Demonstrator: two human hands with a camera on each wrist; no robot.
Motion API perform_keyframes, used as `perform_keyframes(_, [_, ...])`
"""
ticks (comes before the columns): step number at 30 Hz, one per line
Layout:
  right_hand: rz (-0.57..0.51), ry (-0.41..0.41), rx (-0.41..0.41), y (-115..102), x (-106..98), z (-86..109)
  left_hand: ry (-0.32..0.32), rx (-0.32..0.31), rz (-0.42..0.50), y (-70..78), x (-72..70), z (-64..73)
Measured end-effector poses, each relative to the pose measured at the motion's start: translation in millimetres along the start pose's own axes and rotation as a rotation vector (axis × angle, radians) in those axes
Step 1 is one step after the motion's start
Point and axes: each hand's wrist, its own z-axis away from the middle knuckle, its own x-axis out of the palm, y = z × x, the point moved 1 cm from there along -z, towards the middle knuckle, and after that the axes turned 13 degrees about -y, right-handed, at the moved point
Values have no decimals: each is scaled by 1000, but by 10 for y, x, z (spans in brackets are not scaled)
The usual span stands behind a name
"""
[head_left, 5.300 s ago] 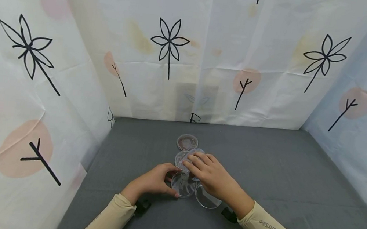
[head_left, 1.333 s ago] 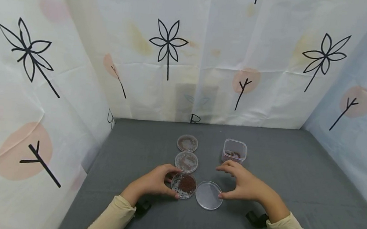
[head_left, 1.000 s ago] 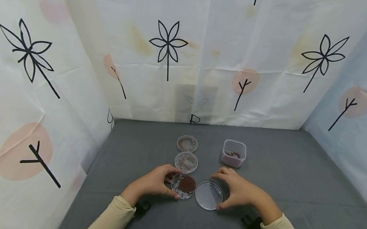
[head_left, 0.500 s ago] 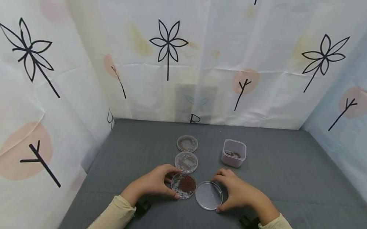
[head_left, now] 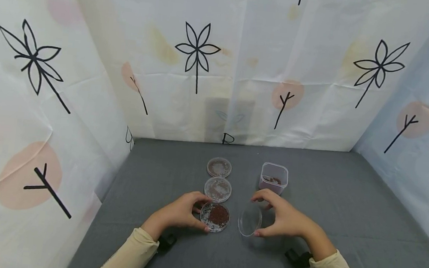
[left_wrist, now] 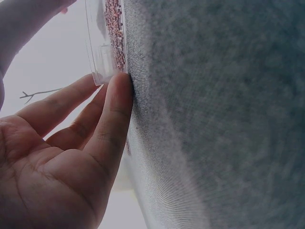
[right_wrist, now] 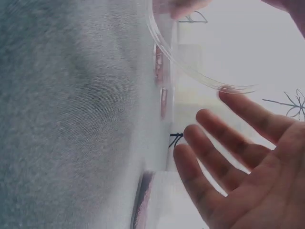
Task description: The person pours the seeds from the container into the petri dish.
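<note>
On the grey table, my left hand (head_left: 181, 210) holds a clear petri dish (head_left: 215, 218) by its side, thumb at the near edge and fingers at the far edge. Reddish-brown granules (head_left: 219, 215) lie heaped toward the right of that dish; the left wrist view shows them low behind its clear wall (left_wrist: 97, 43). My right hand (head_left: 289, 219) pinches a clear round lid (head_left: 250, 219) by its rim, just right of the dish. The lid is tilted up on edge, and in the right wrist view its curved rim (right_wrist: 190, 71) meets one fingertip while other fingers stand free.
Two covered petri dishes, a nearer one (head_left: 218, 189) and a farther one (head_left: 219, 167), form a line behind the held dish. A square clear plastic box (head_left: 273, 187) with some reddish-brown contents stands behind my right hand. Patterned white cloth (head_left: 252, 68) walls in the table.
Earlier my right hand held the box over the dishes; the box now stands at back right and granules fill part of the dish. The right hand has since raised and tilted the lid.
</note>
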Motion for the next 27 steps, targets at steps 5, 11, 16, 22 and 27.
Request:
perform_keyframes(5, [-93,41,-17,-11,-5,-28,-1,-1,-6,8,-2,2])
perform_keyframes(11, [-245,37,-56,-30,39,-112,3,7,-7,21,7,5])
perform_keyframes(16, [-321,26,-106,-71,71,-201,5,5,-4,19,19,15])
perform_keyframes(22, [-318,8,-107,-117,99,-282,2,0,-11,10,10,14])
perform_keyframes(27, [-205,-1,-98,-154,131,-350,3,1,-9,-6,13,0])
